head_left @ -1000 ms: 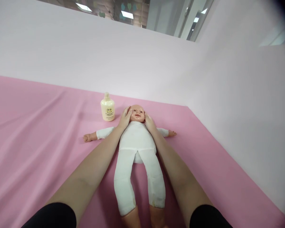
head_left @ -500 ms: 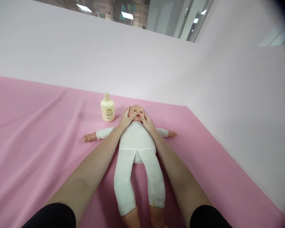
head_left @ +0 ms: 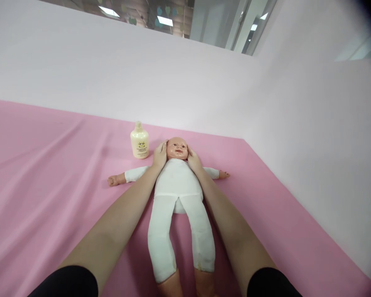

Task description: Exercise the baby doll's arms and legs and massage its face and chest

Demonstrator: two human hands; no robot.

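A baby doll [head_left: 178, 177] in a white cloth body lies on its back, arms spread and head at the far end. My left hand [head_left: 160, 154] rests against the side of its head on the left, fingers stretched out. On the opposite side, my right hand [head_left: 193, 159] lies along the doll's cheek, its fingers also extended and partly hidden by the head. Both thumbs are off the doll's face, which shows between my hands. A pale yellow bottle [head_left: 140, 142] with dark print stands upright just beyond my left hand.
The doll lies on a pink padded surface [head_left: 64, 173] with creases on the left. White walls [head_left: 126, 74] rise behind and to the right, meeting at a corner. A window or mirror [head_left: 216, 24] runs along the top.
Both thumbs have moved off the area beside the doll's mouth, outward to the sides of its head. The doll and the bottle stay in place.
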